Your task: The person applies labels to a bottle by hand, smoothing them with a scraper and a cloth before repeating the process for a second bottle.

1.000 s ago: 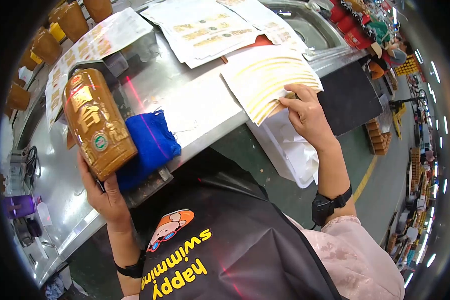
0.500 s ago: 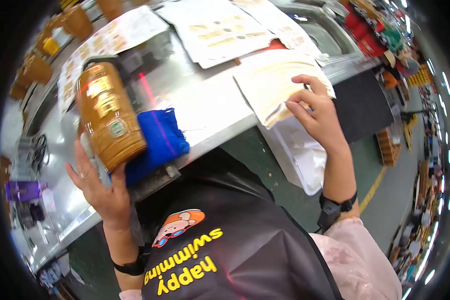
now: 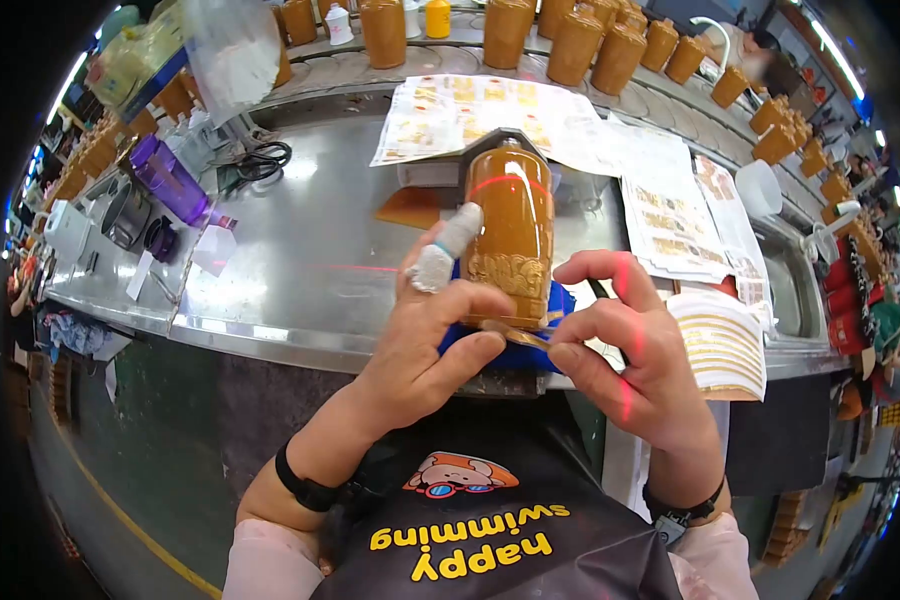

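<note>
A glossy brown ceramic bottle [image 3: 508, 215] lies in front of me with its base toward me, a band of gold relief pattern near that end. At its base a thin gold-edged decal strip [image 3: 523, 337] stretches between my hands. My left hand [image 3: 410, 350] has the strip's left end between thumb and fingers, and its white-wrapped index finger lies along the bottle's side. My right hand [image 3: 635, 350] pinches the other end with thumb and forefinger, its other fingers curled above. Under the bottle is a blue cloth [image 3: 562, 300], partly hidden.
Printed decal sheets [image 3: 670, 215] lie behind and to the right, with a sheet of curved gold strips [image 3: 720, 350] at the table edge. A sink [image 3: 798, 290] is at right. A purple bottle [image 3: 167, 180] and black scissors [image 3: 260, 160] are at left. Brown bottles [image 3: 385, 35] line the back.
My view has swung level. My right hand has come from the gold-strip sheet to the bottle's base, now with a strip. My left hand has moved round the base, and the bottle shows another side.
</note>
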`<state>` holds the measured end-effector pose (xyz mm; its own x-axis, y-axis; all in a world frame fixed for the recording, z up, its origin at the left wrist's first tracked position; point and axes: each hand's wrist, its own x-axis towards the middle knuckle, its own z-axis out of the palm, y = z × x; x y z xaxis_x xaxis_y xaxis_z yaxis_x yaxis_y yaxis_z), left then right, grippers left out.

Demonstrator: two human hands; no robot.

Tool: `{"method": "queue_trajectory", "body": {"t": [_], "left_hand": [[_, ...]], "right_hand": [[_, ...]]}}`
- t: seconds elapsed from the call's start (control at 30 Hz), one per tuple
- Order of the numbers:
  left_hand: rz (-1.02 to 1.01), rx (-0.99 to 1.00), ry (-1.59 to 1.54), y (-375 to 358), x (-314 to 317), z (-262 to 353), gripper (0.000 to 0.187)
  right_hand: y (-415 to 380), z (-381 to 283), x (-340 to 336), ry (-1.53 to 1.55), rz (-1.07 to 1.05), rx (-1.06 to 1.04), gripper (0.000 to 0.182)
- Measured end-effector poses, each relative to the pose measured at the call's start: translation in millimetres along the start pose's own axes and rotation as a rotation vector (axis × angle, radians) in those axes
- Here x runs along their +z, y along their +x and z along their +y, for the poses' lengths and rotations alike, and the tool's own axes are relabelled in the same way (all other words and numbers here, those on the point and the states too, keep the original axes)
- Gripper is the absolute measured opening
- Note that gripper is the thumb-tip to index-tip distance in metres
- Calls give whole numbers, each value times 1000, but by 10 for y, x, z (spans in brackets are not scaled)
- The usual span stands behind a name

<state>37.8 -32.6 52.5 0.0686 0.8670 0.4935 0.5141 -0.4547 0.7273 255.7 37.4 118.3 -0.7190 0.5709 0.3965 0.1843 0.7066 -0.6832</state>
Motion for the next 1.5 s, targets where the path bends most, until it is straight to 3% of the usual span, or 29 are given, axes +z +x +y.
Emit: {"method": "queue_trajectory", "body": {"t": [0.03, 0.17, 0.37, 0.47, 0.7, 1.03, 1.33, 1.43, 1.5], "left_hand": [[-13, -53, -22, -3, 2, 5, 19], [87, -106, 73, -112, 53, -133, 13], [140, -284, -81, -199, 132, -265, 16], [254, -440, -391, -244, 209, -397, 15], [218, -360, -293, -163, 330, -355, 47], [221, -261, -176, -86, 378, -323, 57], [211, -269, -221, -79, 365, -300, 60], [212, -289, -248, -80, 372, -292, 60], [217, -310, -292, -81, 381, -289, 60]], "right_hand": [[12, 44, 66, -9, 15, 8, 9], [-67, 258, 217, -17, 48, 109, 9], [-175, 432, 306, -2, 87, 187, 8], [-200, 469, 288, 10, 98, 212, 7], [-262, 539, 249, 60, 103, 227, 6], [-275, 604, 208, 126, 86, 266, 5], [-238, 678, 191, 381, 97, 342, 19], [-208, 631, 226, 310, 100, 333, 23], [-169, 656, 276, 181, 107, 219, 26]]}}
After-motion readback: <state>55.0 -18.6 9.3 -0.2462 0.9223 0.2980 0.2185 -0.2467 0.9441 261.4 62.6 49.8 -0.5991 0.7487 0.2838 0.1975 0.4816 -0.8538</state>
